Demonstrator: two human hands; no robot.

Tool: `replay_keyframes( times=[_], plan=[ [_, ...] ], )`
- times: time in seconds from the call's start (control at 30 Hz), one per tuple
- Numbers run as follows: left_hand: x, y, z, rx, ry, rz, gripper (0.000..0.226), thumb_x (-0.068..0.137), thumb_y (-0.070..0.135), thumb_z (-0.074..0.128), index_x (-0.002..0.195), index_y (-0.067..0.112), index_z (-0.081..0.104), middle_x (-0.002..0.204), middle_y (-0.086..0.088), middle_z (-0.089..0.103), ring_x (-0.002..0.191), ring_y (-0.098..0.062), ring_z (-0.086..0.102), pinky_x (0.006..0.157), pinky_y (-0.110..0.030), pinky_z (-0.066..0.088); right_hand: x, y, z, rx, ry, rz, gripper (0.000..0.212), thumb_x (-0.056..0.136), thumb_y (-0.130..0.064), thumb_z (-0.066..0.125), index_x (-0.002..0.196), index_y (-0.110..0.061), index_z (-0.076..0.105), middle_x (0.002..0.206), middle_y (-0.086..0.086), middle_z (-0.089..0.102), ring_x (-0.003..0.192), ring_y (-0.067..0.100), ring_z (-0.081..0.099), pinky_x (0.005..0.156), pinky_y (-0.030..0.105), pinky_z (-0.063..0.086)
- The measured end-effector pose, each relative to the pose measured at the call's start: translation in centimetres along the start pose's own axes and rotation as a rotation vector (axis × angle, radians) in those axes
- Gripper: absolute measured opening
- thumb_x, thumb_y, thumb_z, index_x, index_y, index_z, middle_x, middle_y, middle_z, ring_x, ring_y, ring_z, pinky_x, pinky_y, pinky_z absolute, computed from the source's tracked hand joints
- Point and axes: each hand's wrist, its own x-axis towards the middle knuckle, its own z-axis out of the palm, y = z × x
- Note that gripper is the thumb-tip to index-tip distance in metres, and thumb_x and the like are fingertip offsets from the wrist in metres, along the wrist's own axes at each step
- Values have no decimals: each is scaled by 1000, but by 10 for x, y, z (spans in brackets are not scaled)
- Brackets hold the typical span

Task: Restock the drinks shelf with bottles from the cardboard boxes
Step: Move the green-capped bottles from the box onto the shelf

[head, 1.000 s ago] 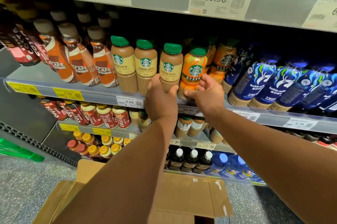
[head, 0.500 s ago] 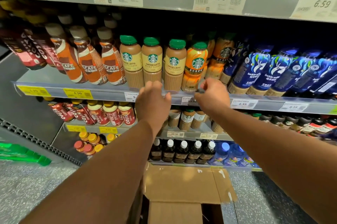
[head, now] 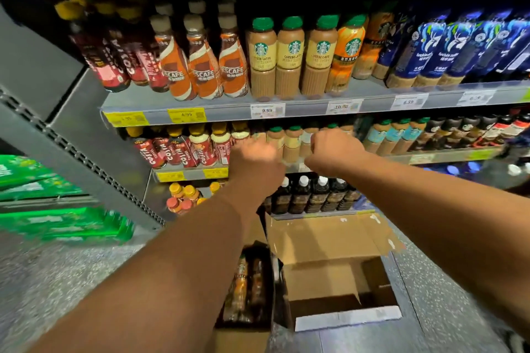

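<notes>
The drinks shelf (head: 229, 107) carries a row of green-capped Starbucks cheese latte bottles (head: 289, 57), with an orange-labelled Starbucks bottle (head: 348, 55) standing upright at their right. My left hand (head: 253, 163) and right hand (head: 334, 150) hang side by side below that shelf, in front of the second tier. Their backs face me, the fingers are loosely curled, and neither holds anything. On the floor below, a cardboard box (head: 329, 240) stands with its flaps open. Beside it, under my left forearm, lie wrapped Starbucks bottles (head: 246, 286).
Nescafe bottles (head: 200, 65) and Costa bottles (head: 114, 65) fill the shelf's left, blue luckin bottles (head: 459, 48) its right. Lower tiers hold more coffee and dark bottles (head: 309, 194). Green packs (head: 57, 223) are stacked on the speckled floor at the left.
Both hands have let go of the orange Starbucks bottle and dropped from the upper shelf edge to the second tier. My view has tilted down, showing the boxes.
</notes>
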Motion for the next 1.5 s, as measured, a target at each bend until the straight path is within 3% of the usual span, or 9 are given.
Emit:
replay_keyframes(
  times=[0.1,0.33,0.57,0.7,0.77,0.9,1.13,1.27,1.5],
  plan=[
    [-18,-18,8,-22,-150,-66,28,92,34,48,110,15,57,109,-4,59,107,-26,53,81,-31,39,-10,-16,15,-46,-49,-52,11,86,-23,54,90,-13,51,88,7,50,81,28,49,66,30,39],
    [-82,-50,42,-85,-283,-197,28,94,33,49,114,15,60,115,-8,60,107,-30,55,82,-36,43,-27,-45,88,42,-87,-147,21,90,-31,55,100,-13,59,86,6,52,77,25,51,62,28,39],
    [-140,-56,96,-79,-345,-167,24,95,25,46,107,18,66,108,-7,64,103,-32,57,87,-40,47,-45,-64,175,49,-189,-192,20,86,-31,54,75,-15,50,78,2,51,81,26,52,67,30,40],
    [-152,-76,137,-135,-393,-159,22,94,24,51,110,17,63,115,-7,60,107,-29,53,84,-37,43,-46,-78,219,33,-254,-168,18,89,-28,53,79,-14,46,83,6,50,79,26,48,58,25,34],
    [-158,-89,160,-153,-452,-162,21,93,28,51,109,18,61,112,-6,59,104,-27,53,76,-35,40,-43,-87,241,73,-288,-125,17,89,-27,51,79,-13,50,89,11,57,76,25,47,53,26,32],
    [-172,-107,199,-131,-546,-103,22,93,31,50,109,19,60,109,-4,60,101,-25,55,79,-37,47,-42,-104,286,203,-369,19,25,87,-29,54,99,-9,65,103,14,65,93,31,60,66,26,39],
    [-184,-136,256,-119,-670,-69,25,95,28,47,114,16,58,113,-6,58,105,-28,55,80,-39,46,-51,-123,345,370,-436,254,36,87,-29,54,117,-11,61,114,13,64,104,32,60,81,32,49],
    [-197,-150,297,-164,-722,-153,29,93,28,49,116,13,56,117,-7,53,106,-28,53,79,-38,45,-47,-128,392,474,-443,378,42,89,-35,54,122,-9,56,119,15,61,108,33,59,86,35,48],
    [-222,-144,373,-347,-758,-356,43,94,40,50,128,13,50,125,-8,50,113,-28,51,88,-40,45,-25,-121,476,605,-490,564,54,90,-23,59,136,-5,37,133,14,48,120,31,50,95,37,42]
  ],
)
